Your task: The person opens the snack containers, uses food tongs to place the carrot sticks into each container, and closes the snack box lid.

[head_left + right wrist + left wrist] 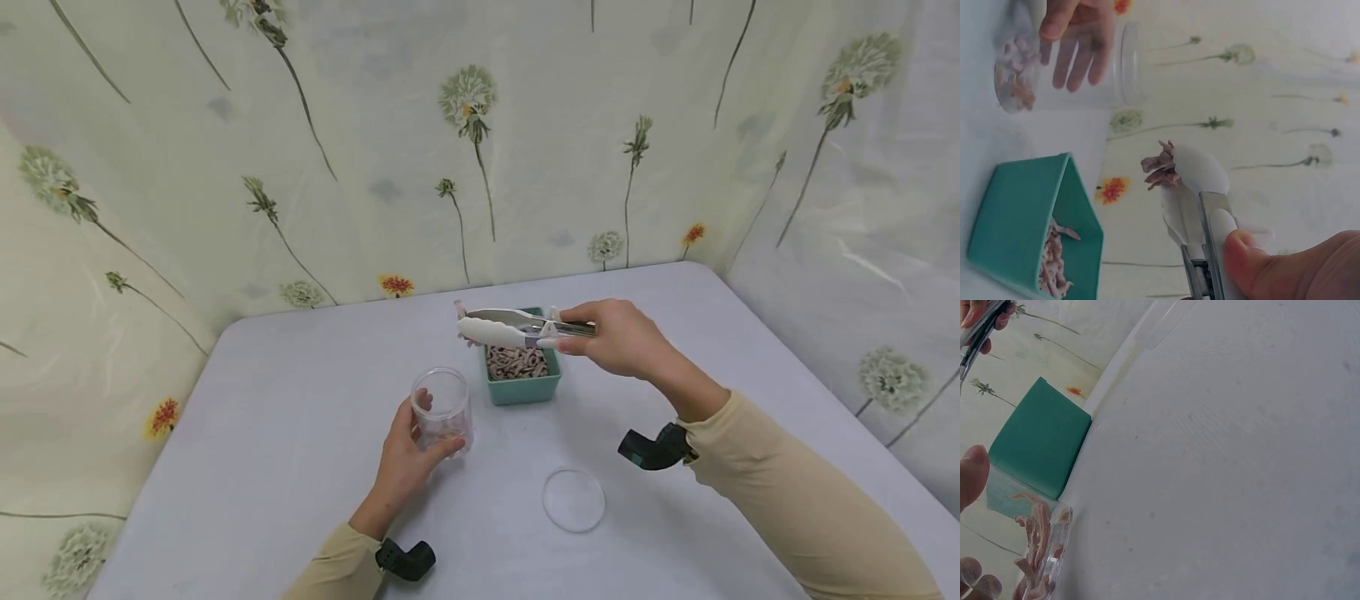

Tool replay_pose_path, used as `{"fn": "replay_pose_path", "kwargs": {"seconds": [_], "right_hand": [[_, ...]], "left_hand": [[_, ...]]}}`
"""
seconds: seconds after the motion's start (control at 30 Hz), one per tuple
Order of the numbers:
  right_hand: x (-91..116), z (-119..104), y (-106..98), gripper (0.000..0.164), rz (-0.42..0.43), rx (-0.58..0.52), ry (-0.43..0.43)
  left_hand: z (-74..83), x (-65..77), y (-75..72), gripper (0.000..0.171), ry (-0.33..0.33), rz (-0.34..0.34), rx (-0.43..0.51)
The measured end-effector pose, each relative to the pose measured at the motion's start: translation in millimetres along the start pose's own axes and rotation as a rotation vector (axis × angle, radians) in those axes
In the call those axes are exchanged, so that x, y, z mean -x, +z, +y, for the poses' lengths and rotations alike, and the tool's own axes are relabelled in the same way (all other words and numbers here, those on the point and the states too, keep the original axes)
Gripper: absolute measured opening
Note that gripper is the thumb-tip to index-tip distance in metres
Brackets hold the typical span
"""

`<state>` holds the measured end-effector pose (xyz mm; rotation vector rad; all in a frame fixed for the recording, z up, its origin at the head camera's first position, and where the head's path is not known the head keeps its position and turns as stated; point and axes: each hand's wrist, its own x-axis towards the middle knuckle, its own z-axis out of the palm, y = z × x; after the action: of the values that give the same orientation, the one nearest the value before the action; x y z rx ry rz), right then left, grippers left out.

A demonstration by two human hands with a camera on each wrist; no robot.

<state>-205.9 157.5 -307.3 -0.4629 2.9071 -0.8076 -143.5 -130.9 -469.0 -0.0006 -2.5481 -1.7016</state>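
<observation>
My left hand [408, 458] grips a clear plastic jar [444, 417] around its side, thumb on one face and fingers on the other. Some pinkish-brown strips [1036, 540] lie at the jar's bottom. In my right hand [618, 337] are white-tipped tongs [498, 329], held above the green container. A small clump of brownish strips [1161, 167] is pinched between the tong tips. Below them, the rectangular green container [523, 392] holds many more of these strips [1054, 262]. The tongs hide its back part in the head view.
A round clear lid [573, 500] lies on the white-covered table [300, 400], nearer the right arm. A curtain with dandelion print [360, 150] hangs behind and at both sides of the table. Black wrist cameras [656, 448] sit on both sleeves.
</observation>
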Motion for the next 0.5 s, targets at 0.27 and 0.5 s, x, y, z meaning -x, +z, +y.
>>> {"fn": "replay_pose_path", "kwargs": {"seconds": [0.27, 0.5], "right_hand": [[11.7, -16.3, 0.0, 0.047, -0.045, -0.097, -0.079], [18.0, -24.1, 6.3, 0.045, -0.076, -0.078, -0.13]], "left_hand": [[-0.1, 1.5, -1.1, 0.088, 0.003, -0.004, -0.002], [-0.7, 1.4, -1.2, 0.088, 0.005, -0.011, 0.0]]}}
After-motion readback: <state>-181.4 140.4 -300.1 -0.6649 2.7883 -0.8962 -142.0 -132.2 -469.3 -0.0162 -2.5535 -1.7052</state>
